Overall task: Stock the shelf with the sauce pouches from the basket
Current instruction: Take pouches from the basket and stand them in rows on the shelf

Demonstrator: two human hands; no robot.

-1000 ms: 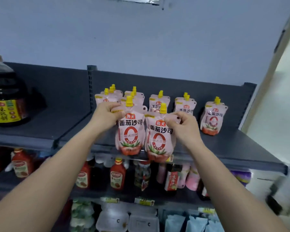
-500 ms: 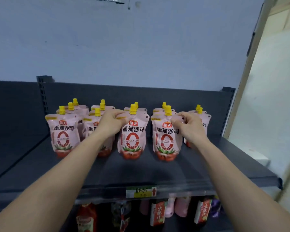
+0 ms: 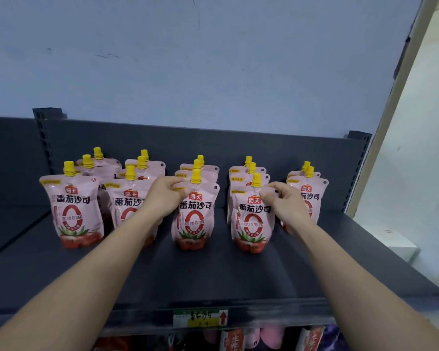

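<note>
Left hand [image 3: 164,196]: the fingers are curled and pinch the upper left corner of the middle pouch [image 3: 194,219], just beside its yellow cap [image 3: 195,176].
Right hand [image 3: 286,203]: the fingers are curled and pinch the upper right corner of the right pouch [image 3: 254,220], close to the small hanging hole.
Middle pouch: it stands upright on the shelf [image 3: 213,274], directly under the fingertips of the left hand, at the front of its row.
Right pouch: it stands upright on the shelf, just left of the right hand and between the two hands, also at the front of its row.
Rows behind: more pouches of the same kind stand behind each held pouch, beyond the fingertips, with only their caps and top edges in view.
Left rows [image 3: 73,211]: two more rows of pouches stand to the left of the left hand; the nearer one is partly covered by the left wrist.
Far row [image 3: 312,196]: one row stands behind the right hand and is partly hidden by it.
Price tag [image 3: 200,317]: it sits on the front edge of the shelf, below and between the two forearms.
Lower goods [image 3: 235,339]: some packs show under the shelf edge, too dark and cropped to tell more.
Back panel [image 3: 213,145]: dark grey, it rises beyond both hands, behind the last pouches.
</note>
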